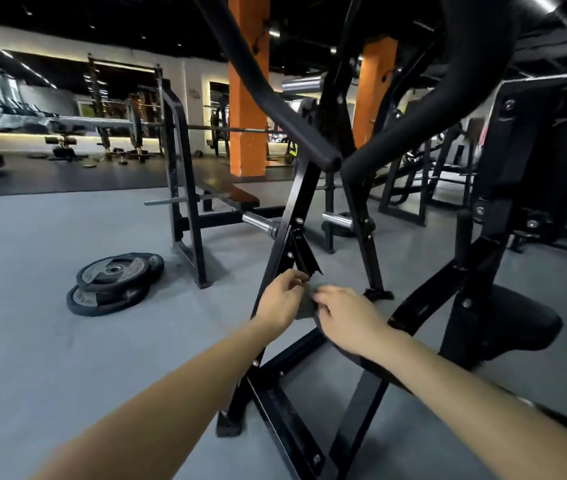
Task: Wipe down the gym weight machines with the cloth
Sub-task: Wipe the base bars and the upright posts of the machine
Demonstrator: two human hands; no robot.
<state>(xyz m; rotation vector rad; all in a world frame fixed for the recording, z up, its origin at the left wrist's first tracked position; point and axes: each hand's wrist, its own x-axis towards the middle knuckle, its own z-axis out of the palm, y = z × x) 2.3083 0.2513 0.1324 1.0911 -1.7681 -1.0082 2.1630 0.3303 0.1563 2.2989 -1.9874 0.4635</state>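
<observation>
Both forearms reach forward over the black weight machine frame (285,237). Between the hands hangs the small grey cloth (304,306). The left hand (280,299) pinches its left edge with curled fingers, and the right hand (348,320) grips its right side. The cloth is just below the frame's bracket. Farther left, weight plates (116,282) lie stacked on the floor, with orange pillars (247,98) beyond.

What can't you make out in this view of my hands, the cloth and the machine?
1. Head view: the cloth is mostly covered by the left hand and right hand gripping it, so its full shape is hidden.
2. Head view: the top of the machine frame is cut off by the upper edge.
3. Head view: lettering on the weight plates is too blurred to read.
</observation>
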